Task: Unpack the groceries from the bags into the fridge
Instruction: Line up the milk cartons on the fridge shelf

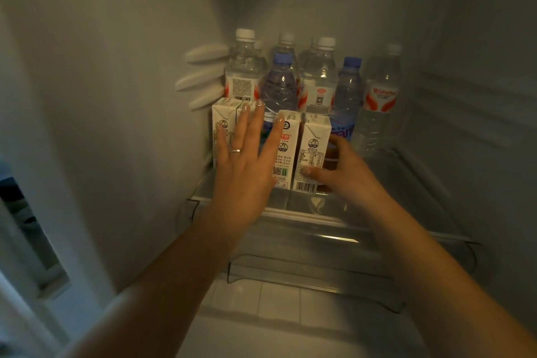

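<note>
Head view: left hand (242,166) hides a carton (222,128) partly.

The left hand (244,160) hides part of two cartons (225,128). Rear bottles (286,41) stand half hidden. Label print is too small to read.

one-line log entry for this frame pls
stage: arranging milk cartons | left hand: open, flat against cartons | right hand: grip on rightmost milk carton | site: glass fridge shelf, water bottles behind

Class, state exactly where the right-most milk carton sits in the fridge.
In the head view, the right-most milk carton stands upright on the glass shelf, in front of the water bottles, held by the right hand.
</note>
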The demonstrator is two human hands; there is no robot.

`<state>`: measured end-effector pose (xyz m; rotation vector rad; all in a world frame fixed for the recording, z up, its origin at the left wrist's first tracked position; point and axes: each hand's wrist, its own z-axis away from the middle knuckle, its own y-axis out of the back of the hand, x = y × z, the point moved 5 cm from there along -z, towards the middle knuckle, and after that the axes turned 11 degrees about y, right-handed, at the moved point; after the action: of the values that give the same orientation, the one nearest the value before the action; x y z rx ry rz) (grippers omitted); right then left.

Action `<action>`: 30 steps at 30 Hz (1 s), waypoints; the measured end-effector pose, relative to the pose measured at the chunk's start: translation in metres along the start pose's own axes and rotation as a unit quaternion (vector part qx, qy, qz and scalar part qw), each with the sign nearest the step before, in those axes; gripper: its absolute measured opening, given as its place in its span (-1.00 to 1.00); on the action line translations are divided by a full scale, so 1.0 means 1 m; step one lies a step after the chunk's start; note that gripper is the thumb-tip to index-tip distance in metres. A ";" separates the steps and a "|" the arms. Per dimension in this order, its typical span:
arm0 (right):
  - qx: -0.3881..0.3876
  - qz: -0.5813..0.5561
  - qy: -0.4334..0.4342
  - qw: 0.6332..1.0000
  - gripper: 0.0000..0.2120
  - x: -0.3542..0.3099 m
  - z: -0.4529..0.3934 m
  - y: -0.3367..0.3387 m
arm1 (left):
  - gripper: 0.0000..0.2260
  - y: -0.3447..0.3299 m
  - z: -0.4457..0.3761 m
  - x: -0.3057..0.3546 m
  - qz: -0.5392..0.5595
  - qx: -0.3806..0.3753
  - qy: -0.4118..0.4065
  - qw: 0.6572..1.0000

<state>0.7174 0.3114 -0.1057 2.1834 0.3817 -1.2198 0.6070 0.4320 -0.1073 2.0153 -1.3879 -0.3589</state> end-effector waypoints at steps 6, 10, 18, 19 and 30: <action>-0.002 -0.006 -0.008 1.000 -0.39 0.002 -0.009 -0.003 | 0.08 -0.010 -0.007 -0.007 -0.070 -0.045 0.029 0.996; -0.003 0.002 -0.020 1.000 -0.35 0.003 -0.017 -0.006 | 0.08 -0.013 -0.012 -0.014 -0.075 -0.025 0.036 0.996; 0.004 0.010 -0.017 1.000 -0.37 0.004 -0.030 -0.019 | 0.10 -0.016 -0.017 -0.021 -0.083 0.001 0.031 0.996; 0.006 0.013 -0.017 1.000 -0.37 0.004 -0.031 -0.020 | 0.11 -0.017 -0.017 -0.021 -0.085 -0.001 0.031 0.996; 0.016 0.077 -0.001 0.997 -0.23 -0.003 -0.026 -0.017 | 0.06 -0.013 -0.013 -0.020 -0.077 -0.045 0.041 0.995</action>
<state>0.7247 0.3415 -0.0993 2.1938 0.1908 -1.1505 0.6158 0.4577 -0.1083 2.0440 -1.1502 -0.3943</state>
